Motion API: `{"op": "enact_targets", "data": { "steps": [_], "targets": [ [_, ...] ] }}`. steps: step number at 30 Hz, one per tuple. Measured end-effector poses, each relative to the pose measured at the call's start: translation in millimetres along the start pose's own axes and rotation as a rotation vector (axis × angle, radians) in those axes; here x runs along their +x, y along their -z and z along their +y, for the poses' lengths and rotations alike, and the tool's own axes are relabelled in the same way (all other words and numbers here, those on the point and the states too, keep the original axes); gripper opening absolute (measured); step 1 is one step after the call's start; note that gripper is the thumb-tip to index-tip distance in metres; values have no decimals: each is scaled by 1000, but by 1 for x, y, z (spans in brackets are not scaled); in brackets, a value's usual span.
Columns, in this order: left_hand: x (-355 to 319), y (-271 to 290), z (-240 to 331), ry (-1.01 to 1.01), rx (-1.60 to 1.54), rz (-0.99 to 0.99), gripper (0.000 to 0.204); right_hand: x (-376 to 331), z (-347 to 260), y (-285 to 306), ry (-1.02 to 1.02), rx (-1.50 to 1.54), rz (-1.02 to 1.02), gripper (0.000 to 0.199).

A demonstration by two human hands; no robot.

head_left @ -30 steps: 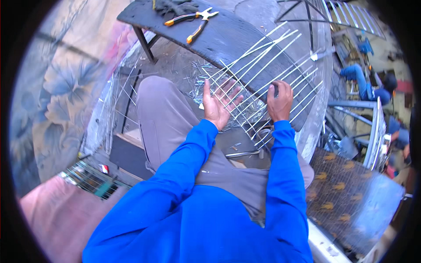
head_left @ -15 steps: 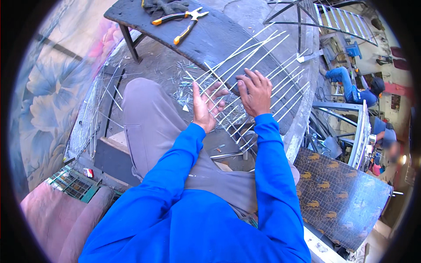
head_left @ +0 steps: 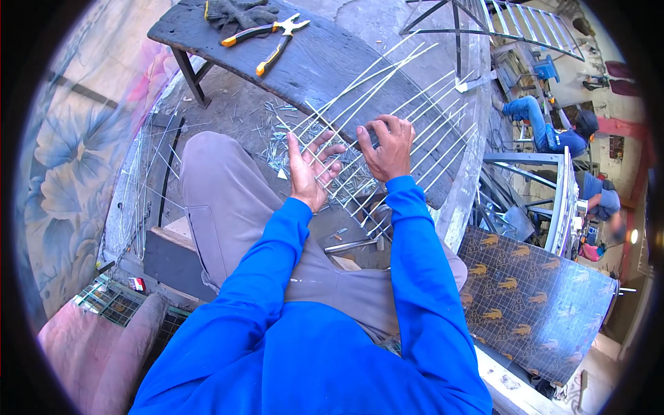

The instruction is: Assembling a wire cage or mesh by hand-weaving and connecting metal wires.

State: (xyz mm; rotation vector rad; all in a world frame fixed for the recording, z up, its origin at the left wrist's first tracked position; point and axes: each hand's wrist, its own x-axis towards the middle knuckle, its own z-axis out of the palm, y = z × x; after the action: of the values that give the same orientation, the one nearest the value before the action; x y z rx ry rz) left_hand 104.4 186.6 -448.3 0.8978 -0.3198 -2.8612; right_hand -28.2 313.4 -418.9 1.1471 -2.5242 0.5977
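Thin pale metal rods cross in a loose wire grid [head_left: 363, 223], tilted above my lap, some of them fanned apart at the far end. My left hand [head_left: 310, 171] supports its left side, with fingers behind the wires and thumb raised along the edge. On top of the grid, my right hand [head_left: 389, 149] bends its fingers over several rods; the thumb stands a little away from the forefinger. The exact fingertip contact is hidden. Beyond the left hand, pliers [head_left: 282, 43] with orange and black handles lie spread on a dark bench [head_left: 332, 66].
Dark gloves [head_left: 242, 15] lie beside the pliers. Cut metal pieces [head_left: 280, 138] litter the ground under the grid. At right stand a metal frame [head_left: 529, 158] and a patterned dark panel [head_left: 532, 297]. Another person [head_left: 553, 131] in blue is farther right.
My right hand's fingers have curled in more, with the forefinger bent toward the thumb. The whole view has shifted slightly; the left hand keeps its hold on the grid.
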Motion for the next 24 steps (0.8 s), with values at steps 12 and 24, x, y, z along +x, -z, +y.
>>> {"op": "enact_targets", "data": {
  "steps": [12, 24],
  "targets": [
    [-4, -2, 1, 6, 27, 17, 93, -3, 3, -3, -9, 31, 18, 20],
    [-2, -2, 1, 3, 38, 7, 93, 16, -12, 8, -26, -86, -106, 28]
  ]
}}
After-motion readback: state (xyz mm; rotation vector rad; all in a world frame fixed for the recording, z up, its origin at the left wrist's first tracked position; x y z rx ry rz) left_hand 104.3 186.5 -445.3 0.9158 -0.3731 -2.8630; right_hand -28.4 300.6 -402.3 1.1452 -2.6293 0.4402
